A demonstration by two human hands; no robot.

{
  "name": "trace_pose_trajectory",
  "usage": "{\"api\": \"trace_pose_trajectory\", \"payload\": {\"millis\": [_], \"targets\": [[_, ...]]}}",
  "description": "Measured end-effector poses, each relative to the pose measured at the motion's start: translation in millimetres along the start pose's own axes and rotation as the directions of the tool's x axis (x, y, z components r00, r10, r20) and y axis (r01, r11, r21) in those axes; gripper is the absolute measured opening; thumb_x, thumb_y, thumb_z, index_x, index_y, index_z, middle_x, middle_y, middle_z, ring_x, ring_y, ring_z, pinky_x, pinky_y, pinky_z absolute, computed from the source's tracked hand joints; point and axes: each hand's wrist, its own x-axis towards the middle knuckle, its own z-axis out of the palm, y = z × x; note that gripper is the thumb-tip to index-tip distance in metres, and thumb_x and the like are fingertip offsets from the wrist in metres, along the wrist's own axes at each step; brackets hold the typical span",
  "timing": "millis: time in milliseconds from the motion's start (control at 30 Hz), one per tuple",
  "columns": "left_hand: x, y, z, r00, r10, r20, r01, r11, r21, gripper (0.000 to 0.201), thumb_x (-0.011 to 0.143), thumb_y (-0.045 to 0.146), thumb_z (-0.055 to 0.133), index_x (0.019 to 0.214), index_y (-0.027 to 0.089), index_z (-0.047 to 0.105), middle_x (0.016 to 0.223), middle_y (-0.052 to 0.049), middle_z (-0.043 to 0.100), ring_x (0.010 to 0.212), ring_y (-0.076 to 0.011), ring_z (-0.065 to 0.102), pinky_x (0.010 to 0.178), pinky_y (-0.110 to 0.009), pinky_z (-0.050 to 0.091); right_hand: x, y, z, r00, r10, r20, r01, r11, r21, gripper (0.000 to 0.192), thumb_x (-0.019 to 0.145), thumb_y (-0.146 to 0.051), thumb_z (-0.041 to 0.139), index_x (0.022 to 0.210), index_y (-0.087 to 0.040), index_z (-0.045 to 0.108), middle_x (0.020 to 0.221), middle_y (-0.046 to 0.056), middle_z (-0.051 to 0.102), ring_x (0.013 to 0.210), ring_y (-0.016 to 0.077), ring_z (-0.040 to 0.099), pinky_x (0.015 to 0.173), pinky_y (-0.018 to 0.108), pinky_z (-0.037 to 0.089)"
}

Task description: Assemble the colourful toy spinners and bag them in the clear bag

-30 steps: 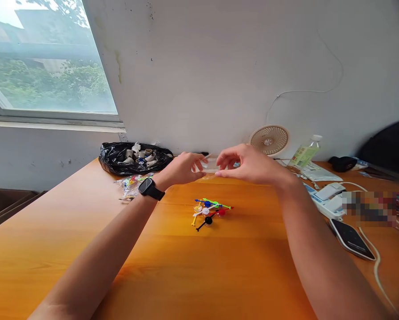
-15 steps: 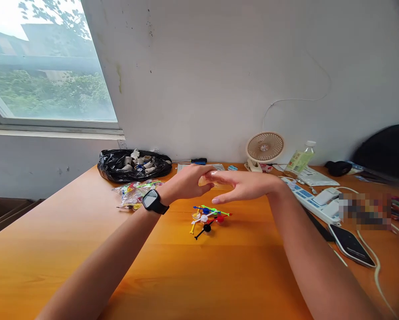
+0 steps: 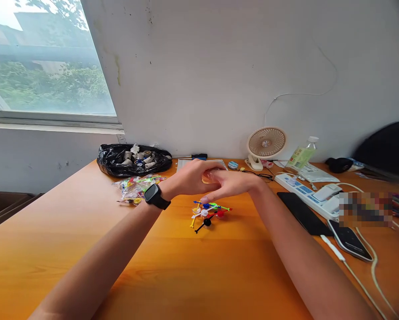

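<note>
My left hand (image 3: 189, 178), with a black watch (image 3: 156, 197) on its wrist, is curled closed around a small shiny, see-through orange-tinted thing (image 3: 209, 176), mostly covered by fingers. From the right, my right hand (image 3: 231, 183) reaches against it, palm down, thumb stretched out below and apart. Its fingertips are hidden at the left hand. Just below both hands, several small coloured plastic arrow spinners lie grouped on the table, among them a black spinner (image 3: 206, 222), a white spinner (image 3: 204, 213) and a red spinner (image 3: 220, 214).
A clear bag of coloured pieces (image 3: 133, 186) and a black plastic bag (image 3: 114, 163) lie at the back left. A screwdriver (image 3: 199, 156), a clip fan (image 3: 266, 143) and a bottle (image 3: 301, 155) stand or lie along the wall. At right are a power strip (image 3: 301, 191) and a phone (image 3: 349, 240).
My right hand has moved left and closer onto my left hand, its fingers now more hidden there. The spinners on the table lie as before.
</note>
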Motion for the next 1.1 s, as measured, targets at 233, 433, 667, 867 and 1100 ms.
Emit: {"api": "trace_pose_trajectory", "payload": {"millis": [233,433,667,867,1100], "targets": [[2,5,3.6,0.999,0.022,0.050,-0.024,0.999,0.038,0.046,0.079,0.021,0.071,0.126,0.022,0.073,0.109,-0.008,0.079,0.089,-0.0245,0.074,0.077,-0.032,0.051,-2,3,-1,0.995,0.014,0.095,-0.013,1.000,-0.002,0.092,0.080,-0.060,0.083,0.156,-0.019,0.051,0.157,0.013,0.055,0.154,0.0356,0.039,0.127,0.046,0.035],[-5,2,-36.4,0.974,-0.066,0.217,0.138,0.932,-0.336,0.060,0.091,0.050,0.073,0.144,0.023,0.063,0.139,-0.012,0.069,0.125,-0.0300,0.066,0.101,-0.038,0.053,-9,0,-6,0.970,-0.050,0.237,0.016,0.989,0.144,0.108,0.077,-0.053,0.088,0.166,-0.026,0.033,0.170,0.010,0.037,0.160,0.0314,0.027,0.131,0.040,0.024],[-21,-22,-58.9,0.860,-0.151,0.488,0.415,0.763,-0.495,0.069,0.103,0.067,0.047,0.159,0.028,0.046,0.161,-0.010,0.052,0.147,-0.0310,0.047,0.121,-0.044,0.038,-10,0,-3,0.901,-0.174,0.398,0.017,0.930,0.367,0.125,0.079,-0.049,0.089,0.171,-0.027,0.007,0.175,0.011,0.023,0.162,0.0279,0.018,0.130,0.036,0.022],[-16,-18,-43.6,0.733,-0.003,0.680,0.470,0.725,-0.503,0.077,0.100,0.075,0.042,0.161,0.028,0.043,0.165,-0.006,0.046,0.155,-0.0315,0.035,0.126,-0.043,0.029,-5,14,-2,0.883,-0.281,0.375,0.118,0.908,0.402,0.129,0.077,-0.051,0.090,0.171,-0.023,0.006,0.177,0.013,0.010,0.163,0.0281,0.008,0.130,0.036,0.016],[-17,-15,-48.2,0.708,0.000,0.706,0.505,0.700,-0.506,0.083,0.097,0.079,0.042,0.163,0.028,0.039,0.158,-0.008,0.055,0.150,-0.0332,0.043,0.119,-0.041,0.038,1,12,1,0.888,-0.256,0.381,0.124,0.933,0.339,0.142,0.063,-0.050,0.098,0.171,-0.022,0.010,0.176,0.014,0.015,0.162,0.0303,0.017,0.129,0.035,0.019]]}}
